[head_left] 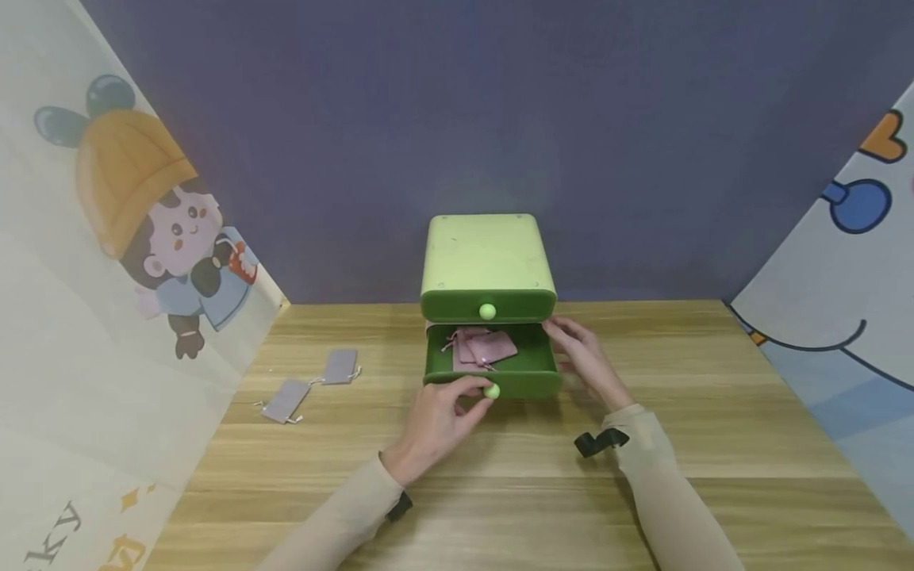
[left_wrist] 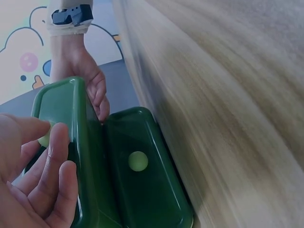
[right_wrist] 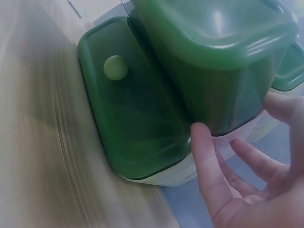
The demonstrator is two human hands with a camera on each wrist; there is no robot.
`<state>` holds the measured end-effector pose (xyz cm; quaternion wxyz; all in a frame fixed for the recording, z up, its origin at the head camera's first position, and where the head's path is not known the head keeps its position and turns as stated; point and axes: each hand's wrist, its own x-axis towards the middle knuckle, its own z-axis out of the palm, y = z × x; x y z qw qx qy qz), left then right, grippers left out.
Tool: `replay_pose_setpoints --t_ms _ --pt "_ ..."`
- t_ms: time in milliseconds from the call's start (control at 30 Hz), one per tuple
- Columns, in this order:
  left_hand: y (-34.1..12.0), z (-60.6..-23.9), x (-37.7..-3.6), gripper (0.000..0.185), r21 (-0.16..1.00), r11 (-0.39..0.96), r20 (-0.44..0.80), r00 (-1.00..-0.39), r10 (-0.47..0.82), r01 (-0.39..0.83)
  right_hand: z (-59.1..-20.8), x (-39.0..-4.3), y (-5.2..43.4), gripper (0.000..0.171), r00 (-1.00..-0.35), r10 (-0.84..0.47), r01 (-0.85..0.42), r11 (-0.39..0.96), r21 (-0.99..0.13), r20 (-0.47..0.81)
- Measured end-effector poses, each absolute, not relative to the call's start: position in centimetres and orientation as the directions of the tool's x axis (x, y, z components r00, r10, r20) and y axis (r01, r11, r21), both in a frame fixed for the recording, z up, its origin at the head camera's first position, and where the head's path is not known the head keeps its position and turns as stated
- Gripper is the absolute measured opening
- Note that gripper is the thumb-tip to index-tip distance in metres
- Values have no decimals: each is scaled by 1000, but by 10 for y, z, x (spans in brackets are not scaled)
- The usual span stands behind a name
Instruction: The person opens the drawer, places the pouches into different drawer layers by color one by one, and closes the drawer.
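Observation:
A small light-green cabinet with dark green drawers stands against the back wall. Its middle drawer is pulled out, and pink drawstring pouches lie inside. My left hand pinches that drawer's round light-green knob between thumb and fingers. Beside the cabinet's right side is my right hand, fingers extended; in the right wrist view its fingertips touch the cabinet near the drawer opening. Below, the bottom drawer is closed, as is the top drawer.
Two grey drawstring pouches, one nearer and one farther, lie on the wooden table to the left. A dark wall rises behind the cabinet, with cartoon-printed panels on both sides.

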<state>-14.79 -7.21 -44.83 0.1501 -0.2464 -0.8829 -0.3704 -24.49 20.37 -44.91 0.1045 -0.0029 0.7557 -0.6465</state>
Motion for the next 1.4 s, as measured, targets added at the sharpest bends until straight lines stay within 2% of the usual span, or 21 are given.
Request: replay_pose_setpoints --t_ms 767,1200,1400 --pt "-72 -448 -154 22 613 582 460 -840 287 534 -447 -244 205 77 -979 -130 131 184 -974 -156" --pt "-72 -450 -159 22 569 609 502 -821 274 552 -447 -242 206 80 -978 -129 136 187 -973 -162" --pt "-73 -450 -162 22 593 604 477 -837 269 532 -447 -243 205 77 -979 -124 135 188 -973 -160"
